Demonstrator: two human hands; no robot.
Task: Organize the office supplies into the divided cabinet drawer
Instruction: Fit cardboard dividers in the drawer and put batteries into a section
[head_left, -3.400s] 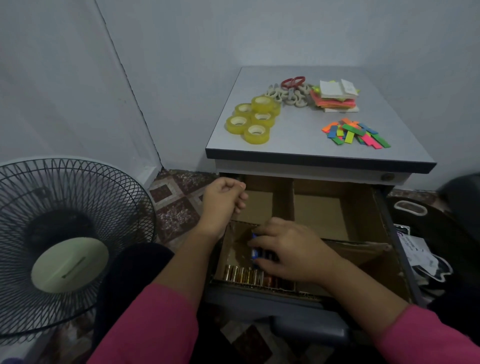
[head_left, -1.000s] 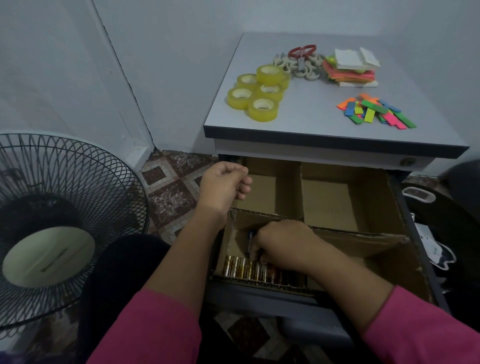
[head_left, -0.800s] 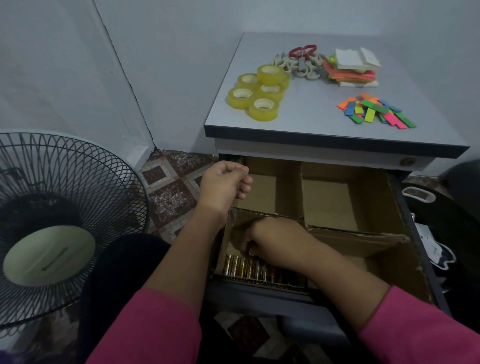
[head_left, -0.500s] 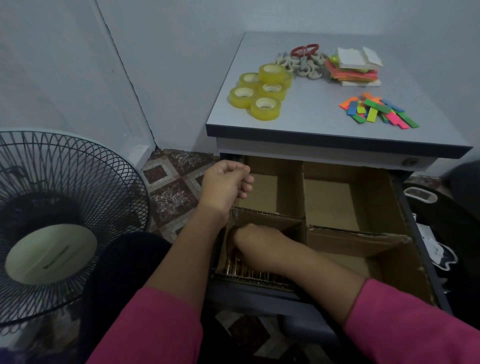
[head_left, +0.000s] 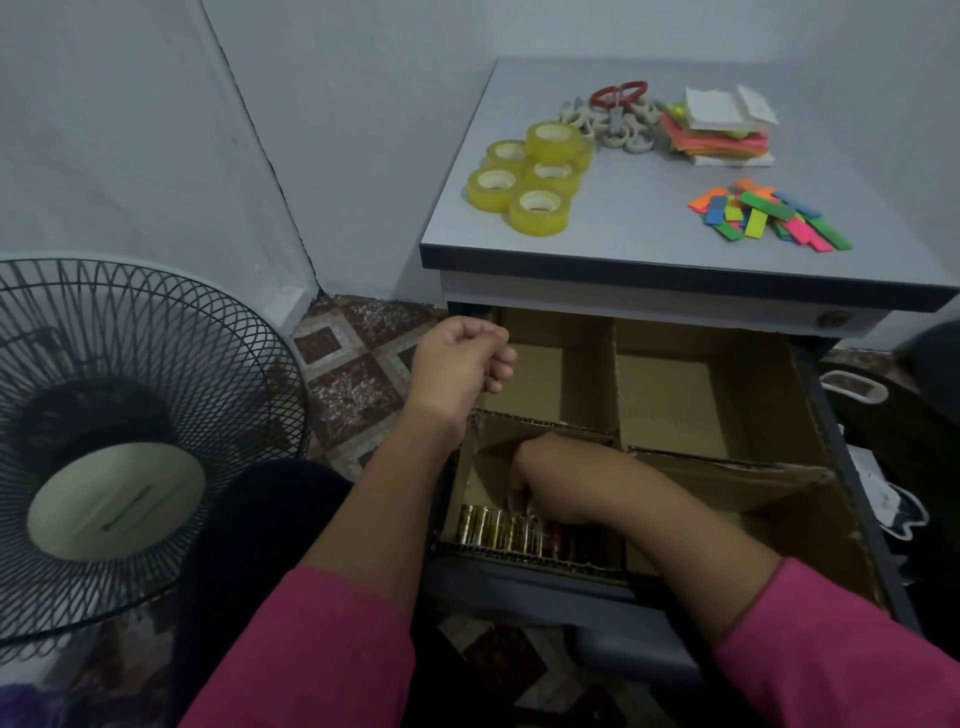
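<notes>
My right hand reaches down into the near-left compartment of the open drawer, its fingers hidden behind the knuckles above a row of gold-capped batteries lined along the front wall; I cannot tell whether they pinch anything. My left hand hovers at the drawer's left edge, fingers curled into a loose fist with nothing in it. Cardboard dividers split the drawer into compartments; faint print on the floor of the rear-right one is too dim to read. On the table above sit five rolls of yellow tape, a cluster of pale clips with a red ring, a stack of neon note paper topped with white sheets, and scattered coloured tabs. No labels on any of them can be made out. A black floor fan stands at left.
</notes>
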